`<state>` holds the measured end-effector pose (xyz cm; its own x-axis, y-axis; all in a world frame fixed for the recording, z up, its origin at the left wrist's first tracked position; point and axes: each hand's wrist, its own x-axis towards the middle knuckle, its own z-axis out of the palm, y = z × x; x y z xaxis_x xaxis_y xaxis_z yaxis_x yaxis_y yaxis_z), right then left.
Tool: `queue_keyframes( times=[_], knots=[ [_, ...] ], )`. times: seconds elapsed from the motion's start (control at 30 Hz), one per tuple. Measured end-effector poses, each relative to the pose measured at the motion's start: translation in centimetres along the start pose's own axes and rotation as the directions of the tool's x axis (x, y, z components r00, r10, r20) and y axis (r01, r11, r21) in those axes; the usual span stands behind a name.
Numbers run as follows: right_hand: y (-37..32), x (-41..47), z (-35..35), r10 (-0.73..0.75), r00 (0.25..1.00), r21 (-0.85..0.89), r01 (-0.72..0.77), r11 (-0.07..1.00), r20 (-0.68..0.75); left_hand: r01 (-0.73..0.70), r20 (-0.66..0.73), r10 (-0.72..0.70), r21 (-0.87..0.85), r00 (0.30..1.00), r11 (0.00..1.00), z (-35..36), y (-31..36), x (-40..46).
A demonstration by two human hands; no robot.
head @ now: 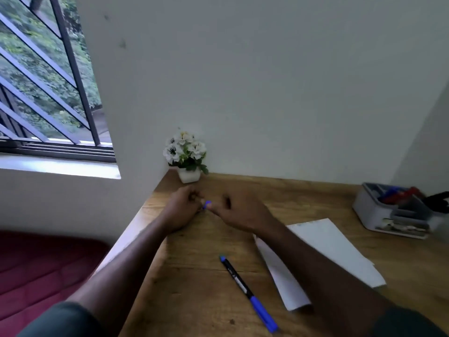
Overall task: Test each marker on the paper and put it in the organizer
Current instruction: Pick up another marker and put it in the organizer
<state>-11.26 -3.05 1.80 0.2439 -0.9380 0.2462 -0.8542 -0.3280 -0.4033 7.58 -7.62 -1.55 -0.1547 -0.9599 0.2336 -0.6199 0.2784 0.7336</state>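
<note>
1. While both hands meet over the far part of the desk (194, 288), we judge that we are at the capping or uncapping step: the left hand (182, 207) and right hand (240, 212) are curled close together around a small blue piece (207, 205), likely a marker or its cap.
2. Blur keeps us from telling which hand actually pinches the blue piece, or whether each holds a part.
3. A second marker (247, 293), blue-capped with a black barrel, lies on the desk just left of the paper (332, 246), near us.
4. Next, we think, comes a test stroke on the paper, then a reach to the organizer (379, 212) at the far right, which already holds red and blue pens.
5. Our right forearm covers part of the paper, so any test marks stay unseen; the organizer's compartments are smeared.
</note>
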Motion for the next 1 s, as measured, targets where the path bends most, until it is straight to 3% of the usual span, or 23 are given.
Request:
queue_keyframes(
  times=[0.07, 0.2, 0.3, 0.37, 0.47, 0.57, 0.67, 0.73, 0.87, 1.0],
  knots=[
    [-0.8, -2.9, -2.0, 0.004, 0.989, -0.124, 0.014, 0.992, 0.150, -0.009, -0.044, 0.010, 0.033, 0.999, 0.999, 0.1, 0.5, -0.3],
    [-2.0, -7.9, -3.3, 0.069, 0.885, -0.306, 0.085, 0.948, 0.460, 0.003, -0.089, 0.013, 0.179, 0.996, 0.984, 0.6, 1.1, 0.1],
    [-2.1, -8.4, -2.0, 0.044, 0.871, -0.244, 0.089, 0.966, 0.489, -0.042, -0.086, 0.067, 0.269, 0.994, 0.962, 1.3, 2.0, -0.1],
    [-2.0, -7.8, -1.4, 0.025, 0.881, -0.206, 0.083, 0.975, 0.473, -0.115, -0.065, 0.134, 0.239, 0.989, 0.964, 1.8, 2.7, -0.5],
    [-1.3, -6.5, -1.4, 0.034, 0.923, -0.136, 0.020, 0.991, 0.384, -0.190, -0.057, 0.204, 0.187, 0.977, 0.964, 2.4, 3.4, -0.9],
    [0.7, -5.2, -2.9, 0.101, 0.989, 0.188, -0.120, 0.975, 0.105, -0.212, -0.013, 0.212, -0.023, 0.977, 0.977, 2.7, 5.1, -1.5],
    [3.6, -4.5, -4.6, 0.256, 0.948, 0.485, -0.137, 0.864, -0.188, -0.162, 0.157, 0.217, -0.304, 0.963, 0.939, 3.3, 7.3, -2.2],
    [5.4, -4.4, -5.5, 0.315, 0.904, 0.619, -0.074, 0.782, -0.289, -0.170, 0.252, 0.261, -0.333, 0.932, 0.928, 4.7, 8.3, -2.2],
    [8.2, -5.1, -5.8, 0.343, 0.872, 0.705, 0.005, 0.709, -0.350, -0.132, 0.280, 0.279, -0.449, 0.918, 0.884, 8.0, 10.4, -1.9],
    [10.4, -6.1, -4.5, 0.293, 0.912, 0.716, 0.000, 0.698, -0.286, -0.192, 0.311, 0.355, -0.450, 0.882, 0.872, 10.4, 11.6, -1.6]
  ],
)
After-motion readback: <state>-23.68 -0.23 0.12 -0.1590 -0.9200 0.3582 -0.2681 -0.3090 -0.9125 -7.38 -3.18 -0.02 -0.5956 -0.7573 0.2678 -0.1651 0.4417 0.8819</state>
